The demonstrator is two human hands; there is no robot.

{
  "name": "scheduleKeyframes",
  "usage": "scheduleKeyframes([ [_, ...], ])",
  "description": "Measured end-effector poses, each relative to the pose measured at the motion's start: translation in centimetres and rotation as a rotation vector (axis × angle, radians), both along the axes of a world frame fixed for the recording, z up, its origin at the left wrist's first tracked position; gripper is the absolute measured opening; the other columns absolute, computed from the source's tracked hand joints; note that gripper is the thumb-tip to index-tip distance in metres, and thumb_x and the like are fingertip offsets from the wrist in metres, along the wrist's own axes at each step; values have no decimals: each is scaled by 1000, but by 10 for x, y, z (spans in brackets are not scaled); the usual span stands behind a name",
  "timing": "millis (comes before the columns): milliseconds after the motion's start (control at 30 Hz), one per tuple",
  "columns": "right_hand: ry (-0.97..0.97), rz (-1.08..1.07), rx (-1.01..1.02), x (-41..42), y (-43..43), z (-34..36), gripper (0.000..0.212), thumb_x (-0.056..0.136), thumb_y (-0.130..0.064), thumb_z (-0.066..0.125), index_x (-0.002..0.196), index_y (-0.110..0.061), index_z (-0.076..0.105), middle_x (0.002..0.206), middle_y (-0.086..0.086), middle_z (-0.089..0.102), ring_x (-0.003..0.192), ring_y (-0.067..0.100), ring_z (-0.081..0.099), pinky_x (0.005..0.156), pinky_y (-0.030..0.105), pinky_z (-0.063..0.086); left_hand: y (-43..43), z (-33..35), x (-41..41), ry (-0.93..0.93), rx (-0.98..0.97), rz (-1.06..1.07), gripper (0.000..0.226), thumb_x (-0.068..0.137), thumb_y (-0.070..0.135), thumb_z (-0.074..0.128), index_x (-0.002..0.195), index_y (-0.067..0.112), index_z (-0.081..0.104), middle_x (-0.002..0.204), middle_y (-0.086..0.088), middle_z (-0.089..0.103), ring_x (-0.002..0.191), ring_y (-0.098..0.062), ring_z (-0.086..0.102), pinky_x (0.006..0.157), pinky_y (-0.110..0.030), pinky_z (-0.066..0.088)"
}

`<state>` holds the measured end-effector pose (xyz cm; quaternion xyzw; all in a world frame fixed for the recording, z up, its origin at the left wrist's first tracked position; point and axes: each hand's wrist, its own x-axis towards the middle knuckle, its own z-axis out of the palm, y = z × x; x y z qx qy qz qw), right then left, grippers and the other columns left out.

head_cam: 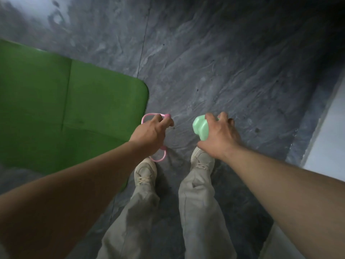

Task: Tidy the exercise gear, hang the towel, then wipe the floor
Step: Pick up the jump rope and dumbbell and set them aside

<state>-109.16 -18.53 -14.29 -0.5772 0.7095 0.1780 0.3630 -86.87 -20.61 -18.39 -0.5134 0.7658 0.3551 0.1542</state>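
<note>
Our left hand [149,133] curls its fingers [169,122] around a thin pink rubbery resistance loop [147,116], which arcs above the knuckles and dangles below the wrist near our left beige sneaker [144,172]. Our right hand [219,132] wraps its fingers tight over a mint-green, glossy, lobed dumbbell [200,128], held above the grey marbled floor [205,62]. A green exercise mat [65,109] lies to our left.

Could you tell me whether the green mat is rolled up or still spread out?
Spread out: the green mat lies flat on the floor, its rounded corner and crease lines visible.
</note>
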Motion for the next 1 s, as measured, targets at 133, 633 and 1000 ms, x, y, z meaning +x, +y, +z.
scheduleKeyframes([
  [133,-4,-72,-21,-23,2,38,81,64,-40,80,130,-27,35,126,10,32,112,34,40,74,36,44,-16,48,-36,27,-112,-53,55,93,16,63,143,21,40,120,-8,60,74,-27,64,51,-40,54],
  [633,68,-538,-128,-163,-17,94,86,62,-43,85,131,-20,39,128,14,41,113,39,47,85,39,46,-94,125,-232,223,-181,-95,41,91,21,57,130,28,48,130,0,49,94,-29,62,64,-38,52],
  [1000,115,-679,-130,-247,-95,75,82,64,-33,84,132,-16,41,130,15,46,116,39,45,84,39,43,-196,101,-324,324,-107,-221,56,93,15,59,142,27,34,142,-4,36,98,-23,61,72,-38,59],
])
